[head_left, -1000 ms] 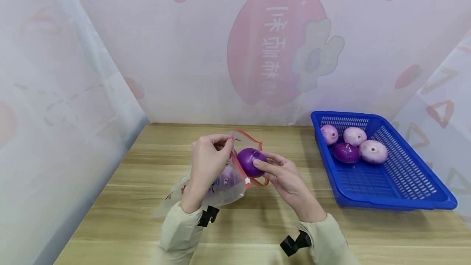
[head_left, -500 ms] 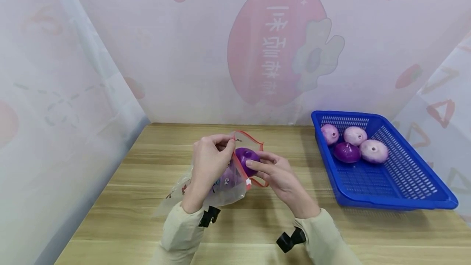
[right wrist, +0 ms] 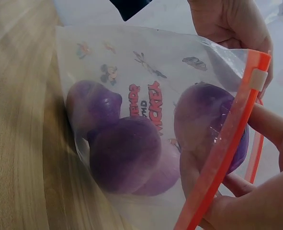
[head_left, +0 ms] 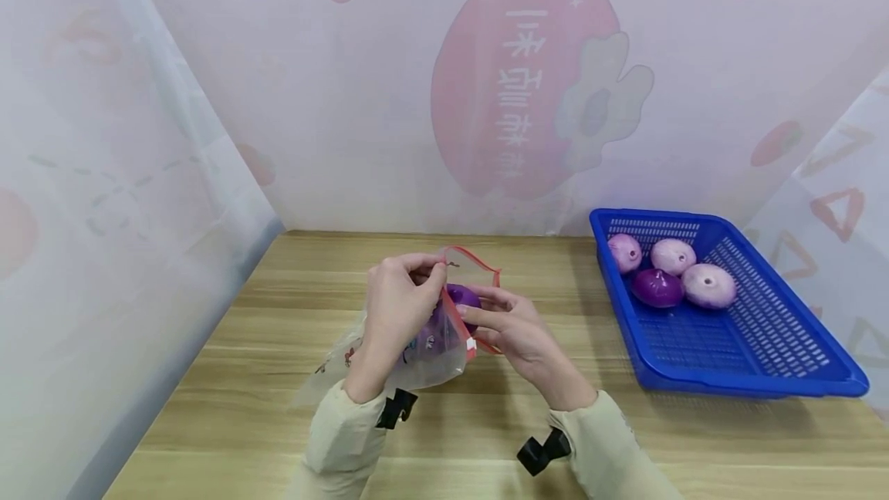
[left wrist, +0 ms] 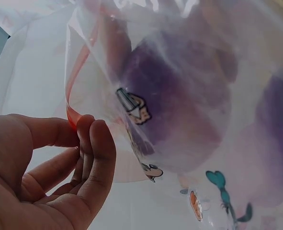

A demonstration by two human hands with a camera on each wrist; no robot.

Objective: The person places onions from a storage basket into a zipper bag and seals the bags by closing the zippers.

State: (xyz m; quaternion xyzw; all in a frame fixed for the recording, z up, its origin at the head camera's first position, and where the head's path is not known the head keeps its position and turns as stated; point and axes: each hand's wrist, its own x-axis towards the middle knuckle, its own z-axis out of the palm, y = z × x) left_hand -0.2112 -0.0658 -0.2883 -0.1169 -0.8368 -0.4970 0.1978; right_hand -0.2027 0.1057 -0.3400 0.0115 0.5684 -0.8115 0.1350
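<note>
A clear slider zip bag (head_left: 434,367) with a red-orange rim and printed cartoon figures lies on its side, its mouth to the right. My left hand (head_left: 399,303) pinches the rim between thumb and fingers. With thumb and fingers my right hand (head_left: 517,330) grips a purple onion (head_left: 465,298), partly inside the bag's mouth. Through the plastic in the right wrist view, this onion (right wrist: 198,115) appears apart from several others, including a dark onion (right wrist: 124,155), at the bag's closed end. In the left wrist view the held onion (left wrist: 179,105) looks blurred behind the film.
To the right stands a blue plastic basket (head_left: 750,386) with slotted walls. Several onions lie at its far left end, among them a dark purple onion (head_left: 657,288) and a pale onion (head_left: 708,286). A printed curtain (head_left: 347,137) rises behind the wooden table (head_left: 278,315).
My right hand has moved left, carrying the onion from the bag's mouth further inside. The left hand keeps its pinch on the rim, almost still.
</note>
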